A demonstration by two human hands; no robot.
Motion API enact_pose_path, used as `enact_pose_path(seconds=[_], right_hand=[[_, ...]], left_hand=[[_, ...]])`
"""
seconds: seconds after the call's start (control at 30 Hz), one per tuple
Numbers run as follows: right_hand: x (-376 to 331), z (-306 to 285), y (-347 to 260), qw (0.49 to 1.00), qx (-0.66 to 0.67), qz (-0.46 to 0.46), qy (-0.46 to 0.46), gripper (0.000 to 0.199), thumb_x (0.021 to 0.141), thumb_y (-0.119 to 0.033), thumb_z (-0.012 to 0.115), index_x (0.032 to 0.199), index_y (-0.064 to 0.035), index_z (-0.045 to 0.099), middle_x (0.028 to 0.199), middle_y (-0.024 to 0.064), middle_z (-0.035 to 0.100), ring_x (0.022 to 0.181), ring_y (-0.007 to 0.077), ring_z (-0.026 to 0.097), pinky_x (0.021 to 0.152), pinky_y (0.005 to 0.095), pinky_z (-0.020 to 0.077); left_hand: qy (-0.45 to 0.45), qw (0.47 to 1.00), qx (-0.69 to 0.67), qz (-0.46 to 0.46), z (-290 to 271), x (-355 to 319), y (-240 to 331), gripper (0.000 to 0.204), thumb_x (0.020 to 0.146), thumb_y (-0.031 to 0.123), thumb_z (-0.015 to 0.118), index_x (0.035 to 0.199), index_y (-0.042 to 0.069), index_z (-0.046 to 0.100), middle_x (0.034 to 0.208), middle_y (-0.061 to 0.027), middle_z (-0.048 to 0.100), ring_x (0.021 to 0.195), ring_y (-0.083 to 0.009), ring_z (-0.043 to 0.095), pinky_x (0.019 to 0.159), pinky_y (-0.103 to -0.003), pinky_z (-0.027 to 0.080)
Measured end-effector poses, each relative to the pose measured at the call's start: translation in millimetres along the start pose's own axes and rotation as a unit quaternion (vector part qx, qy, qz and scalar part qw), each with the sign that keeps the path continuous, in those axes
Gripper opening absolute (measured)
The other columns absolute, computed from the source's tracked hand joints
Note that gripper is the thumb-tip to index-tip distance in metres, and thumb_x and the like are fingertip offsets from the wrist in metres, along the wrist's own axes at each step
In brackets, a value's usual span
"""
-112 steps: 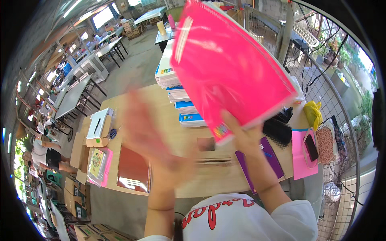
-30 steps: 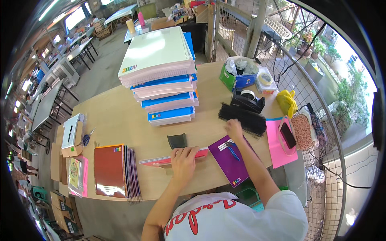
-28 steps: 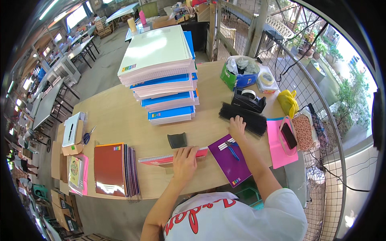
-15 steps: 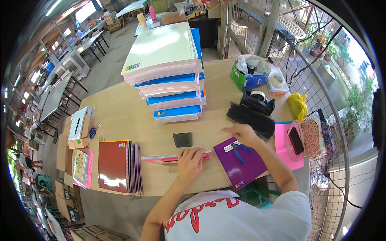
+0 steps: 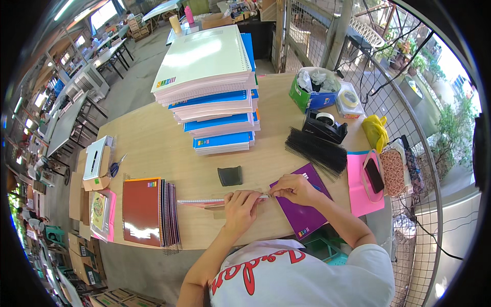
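Observation:
My left hand grips a thin bundle of punched sheets, held on edge with its white punched side up and a reddish cover below. At the bundle's right end, my right hand has its fingertips pinched together on what looks like a thin binding coil, mostly hidden by the fingers. Beneath that hand lies a purple notebook cover, with blue-handled pliers partly covered on it. Beyond the hand is a heap of black spiral coils. A dark curved piece rests behind the bundle.
Tall stacks of notebooks stand at the back. Brown spiral notebooks and scissors lie left. On the right are a tape dispenser, a green box, a pink folder with a phone, and a wire fence.
My right hand has come left and nearer, from beside the black coils to the bundle's right end. The left hand keeps its grip on the bundle. The whole view has shifted slightly.

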State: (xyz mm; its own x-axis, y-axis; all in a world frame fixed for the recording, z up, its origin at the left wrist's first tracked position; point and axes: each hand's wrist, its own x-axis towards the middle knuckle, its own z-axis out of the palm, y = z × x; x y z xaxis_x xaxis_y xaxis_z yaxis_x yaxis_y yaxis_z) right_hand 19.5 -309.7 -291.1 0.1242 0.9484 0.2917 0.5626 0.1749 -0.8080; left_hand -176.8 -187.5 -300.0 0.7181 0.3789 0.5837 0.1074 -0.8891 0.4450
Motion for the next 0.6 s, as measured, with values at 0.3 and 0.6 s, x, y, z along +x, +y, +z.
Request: enact_pose_path(seconds=[0.3,0.6], right_hand=[[-8,8,-19,0.999,0.01,0.052,-0.003,0.014,0.084,-0.003,0.07,0.098,-0.0048,0.07,0.083,0.0098,0.068,0.077,0.0272,0.067,0.064,0.0359,0.0524],[-11,19,-22,0.99,-0.138,-0.011,0.015,0.018,0.082,-0.014,0.072,0.098,-0.0089,0.064,0.09,0.0081,0.058,0.07,0.0328,0.062,0.058,0.0411,0.0523]], left_hand=[[-0.001,1.0,-0.006,-0.009,-5,2,-1,0.019,0.077,0.004,0.072,0.092,0.014,0.066,0.086,-0.0003,0.065,0.081,-0.022,0.061,0.076,-0.039,0.038],[-0.008,0.999,-0.032,-0.015,-3,-7,1,0.02,0.078,0.006,0.074,0.094,0.013,0.065,0.085,-0.0005,0.063,0.082,-0.0215,0.061,0.076,-0.038,0.039]])
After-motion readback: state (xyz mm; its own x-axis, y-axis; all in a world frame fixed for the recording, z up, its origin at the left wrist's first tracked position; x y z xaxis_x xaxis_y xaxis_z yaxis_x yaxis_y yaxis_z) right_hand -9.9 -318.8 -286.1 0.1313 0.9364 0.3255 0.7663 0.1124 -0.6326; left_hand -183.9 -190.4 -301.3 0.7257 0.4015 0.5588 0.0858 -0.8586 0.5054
